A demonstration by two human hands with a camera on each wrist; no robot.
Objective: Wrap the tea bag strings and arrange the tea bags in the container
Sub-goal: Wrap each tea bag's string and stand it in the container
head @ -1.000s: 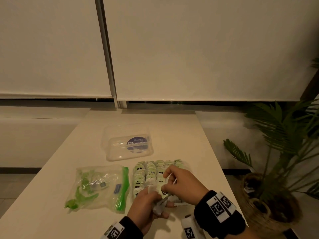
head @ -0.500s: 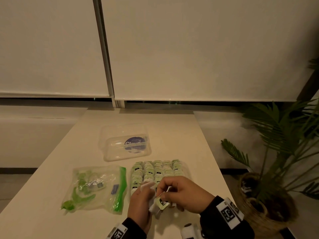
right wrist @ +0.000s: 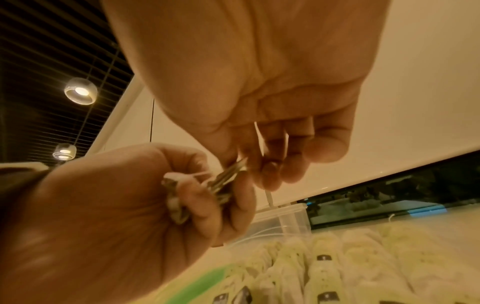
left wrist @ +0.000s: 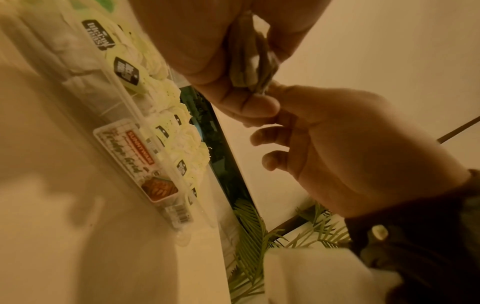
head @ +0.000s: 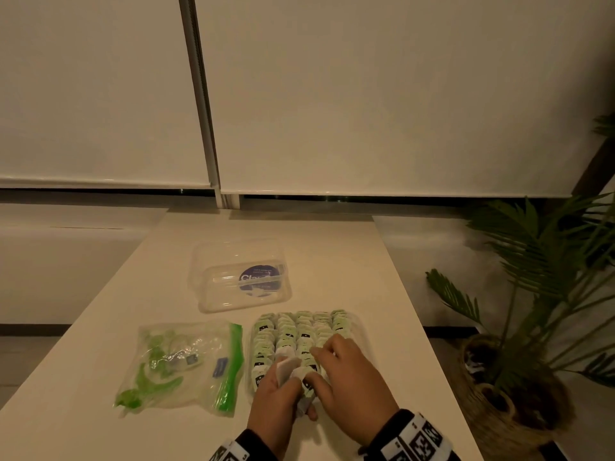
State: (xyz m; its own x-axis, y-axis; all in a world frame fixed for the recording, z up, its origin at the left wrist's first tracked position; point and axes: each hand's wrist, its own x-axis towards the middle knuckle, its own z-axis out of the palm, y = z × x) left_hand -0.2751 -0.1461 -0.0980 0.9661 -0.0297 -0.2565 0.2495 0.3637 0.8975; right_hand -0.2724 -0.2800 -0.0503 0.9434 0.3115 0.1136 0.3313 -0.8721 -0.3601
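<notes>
A clear container on the table holds several rows of green-tagged tea bags. Over its near edge my left hand grips one white tea bag, folded between thumb and fingers. My right hand is right beside it, thumb and forefinger pinching the bag's thin white string close to the bag. The right wrist view shows the string running up across my right fingers and the held tea bag bunched in my left fist. Its tag is hidden.
The container's clear lid with a dark round label lies farther back. A zip bag with green contents lies left of the container. The table's right edge is close to it, with a potted palm beyond.
Both hands have moved forward and down onto the container's near rows. The right hand has closed in against the tea bag held in the left.
</notes>
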